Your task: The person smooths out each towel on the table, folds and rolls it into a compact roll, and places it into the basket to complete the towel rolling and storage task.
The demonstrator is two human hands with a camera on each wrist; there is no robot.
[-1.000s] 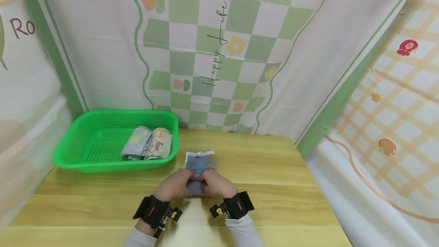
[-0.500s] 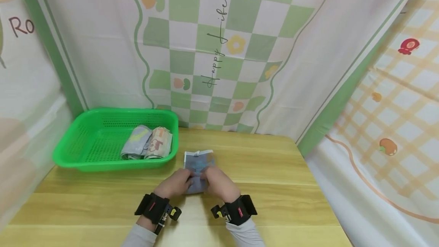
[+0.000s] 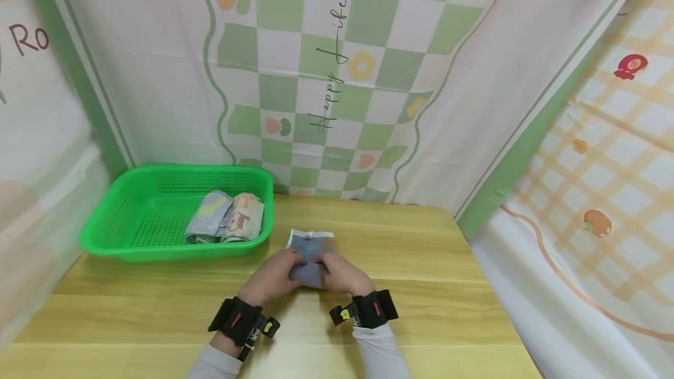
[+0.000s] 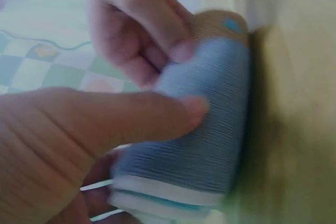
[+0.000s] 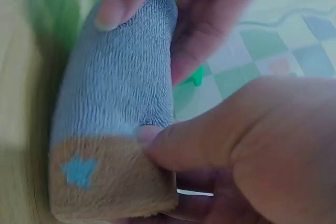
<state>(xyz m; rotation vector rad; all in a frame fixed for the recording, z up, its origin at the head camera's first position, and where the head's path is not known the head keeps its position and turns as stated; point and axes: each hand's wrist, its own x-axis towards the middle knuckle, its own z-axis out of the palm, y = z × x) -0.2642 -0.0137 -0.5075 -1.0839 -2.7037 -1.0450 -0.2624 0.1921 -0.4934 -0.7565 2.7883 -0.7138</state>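
Observation:
A small blue-grey towel (image 3: 309, 274) with a white edge lies on the table in front of me, with its near part rolled or folded over. My left hand (image 3: 275, 276) grips its left side, the thumb on top and the fingers underneath. On the right side, my right hand (image 3: 344, 274) holds it the same way. In the right wrist view, the towel (image 5: 118, 72) shows a brown end with a light blue star. The left wrist view has the towel (image 4: 210, 124) bulging between both thumbs. Fingers under the cloth are partly hidden.
A green perforated basket (image 3: 142, 255) stands at the back left. Inside it are two rolled towels, one grey (image 3: 207, 221) and one beige (image 3: 243, 218). A patterned curtain (image 3: 326, 86) hangs behind the wooden table (image 3: 411, 250).
The near edge of the towel has moved away from me as the cloth is rolled up. Both hands have shifted slightly forward and to the right with it.

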